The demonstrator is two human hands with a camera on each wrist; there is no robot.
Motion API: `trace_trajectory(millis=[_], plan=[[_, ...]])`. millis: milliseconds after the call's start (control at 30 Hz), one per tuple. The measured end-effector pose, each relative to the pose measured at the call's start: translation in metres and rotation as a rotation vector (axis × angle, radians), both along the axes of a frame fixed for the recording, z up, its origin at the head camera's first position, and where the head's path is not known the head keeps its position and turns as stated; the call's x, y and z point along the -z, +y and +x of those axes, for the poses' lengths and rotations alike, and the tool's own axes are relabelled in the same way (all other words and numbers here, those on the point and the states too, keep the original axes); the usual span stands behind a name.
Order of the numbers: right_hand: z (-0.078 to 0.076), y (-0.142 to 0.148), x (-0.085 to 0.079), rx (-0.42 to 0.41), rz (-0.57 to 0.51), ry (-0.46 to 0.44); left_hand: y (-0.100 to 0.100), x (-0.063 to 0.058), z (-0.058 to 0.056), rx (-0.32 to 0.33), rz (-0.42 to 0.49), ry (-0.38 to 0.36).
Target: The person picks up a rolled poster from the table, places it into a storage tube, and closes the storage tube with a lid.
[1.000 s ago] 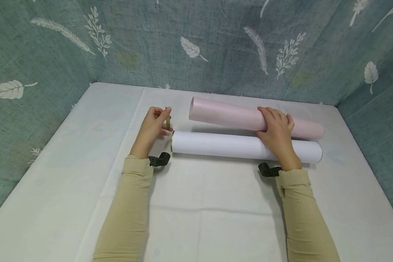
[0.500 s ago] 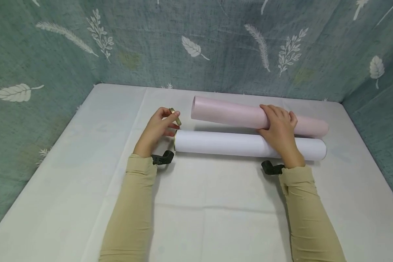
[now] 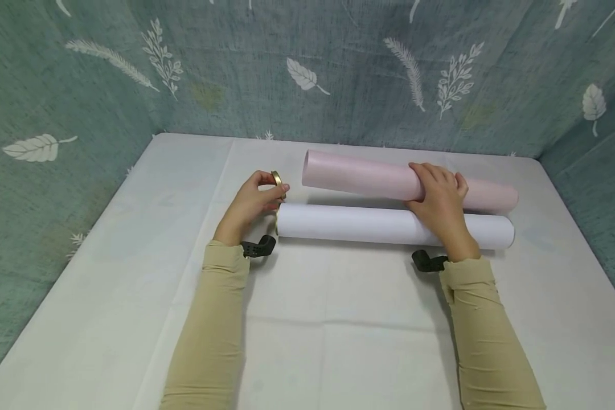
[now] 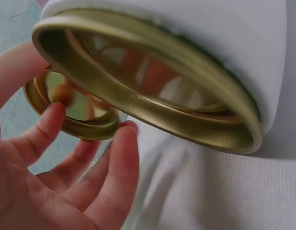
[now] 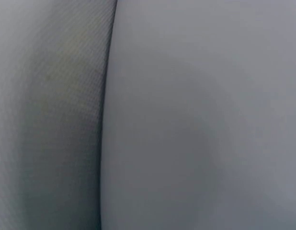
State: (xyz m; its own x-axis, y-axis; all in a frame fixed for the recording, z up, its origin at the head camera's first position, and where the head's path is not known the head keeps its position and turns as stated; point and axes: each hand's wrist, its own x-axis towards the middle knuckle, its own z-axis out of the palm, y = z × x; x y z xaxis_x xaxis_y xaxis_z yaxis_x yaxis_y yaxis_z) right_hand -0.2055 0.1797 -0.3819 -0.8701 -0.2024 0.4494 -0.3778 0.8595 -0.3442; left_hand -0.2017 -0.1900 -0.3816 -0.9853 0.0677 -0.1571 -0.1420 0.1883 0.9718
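Note:
My left hand [image 3: 251, 204] pinches a round gold metal lid [image 3: 278, 180] just behind the left end of a white tube [image 3: 343, 223]. In the left wrist view, fingertips hold the shiny lid [image 4: 80, 108] by its edge, beside the tube's gold end rim [image 4: 148, 117]. Behind the white tube is a pink tube [image 3: 361, 175], its open left end facing the lid across a small gap. My right hand [image 3: 439, 199] grips the pink tube right of its middle, with the wrist above the white tube. A blurred pale surface [image 5: 196, 115] fills most of the right wrist view.
Both tubes are on a table with a white cloth [image 3: 307, 353]. Green-blue curtains [image 3: 348, 68] with white leaf prints rise behind it and at both sides. A black wrist camera [image 3: 260, 246] sits near the white tube's left end.
My left hand has shifted slightly right with the lid, toward the pink tube's open end, and the lid has tilted. The right hand keeps its grip on the pink tube.

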Motion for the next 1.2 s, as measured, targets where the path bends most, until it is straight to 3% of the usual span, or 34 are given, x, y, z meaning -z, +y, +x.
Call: trace_trajectory(millis=[133, 400, 533, 667, 900, 1200], plan=[[0.001, 0.001, 0.000, 0.004, 0.004, 0.003, 0.002, 0.000, -0.002, 0.012, -0.012, 0.033], [0.002, 0.003, -0.005, -0.005, 0.007, 0.016, 0.018, -0.025, 0.004, 0.118, -0.054, 0.181], [0.001, 0.003, -0.005, -0.008, 0.006, 0.027, 0.026, -0.031, 0.006, 0.163, -0.042, 0.224], [0.002, 0.003, -0.004, -0.016, 0.008, 0.021, 0.029, -0.031, 0.007, 0.161, -0.057, 0.232], [0.003, 0.002, -0.002, -0.025, -0.003, 0.018, 0.031, -0.051, 0.024, 0.144, -0.071, 0.228], [0.004, -0.002, 0.001, -0.040, -0.002, 0.021, 0.031, -0.050, 0.026, 0.141, -0.072, 0.301]])
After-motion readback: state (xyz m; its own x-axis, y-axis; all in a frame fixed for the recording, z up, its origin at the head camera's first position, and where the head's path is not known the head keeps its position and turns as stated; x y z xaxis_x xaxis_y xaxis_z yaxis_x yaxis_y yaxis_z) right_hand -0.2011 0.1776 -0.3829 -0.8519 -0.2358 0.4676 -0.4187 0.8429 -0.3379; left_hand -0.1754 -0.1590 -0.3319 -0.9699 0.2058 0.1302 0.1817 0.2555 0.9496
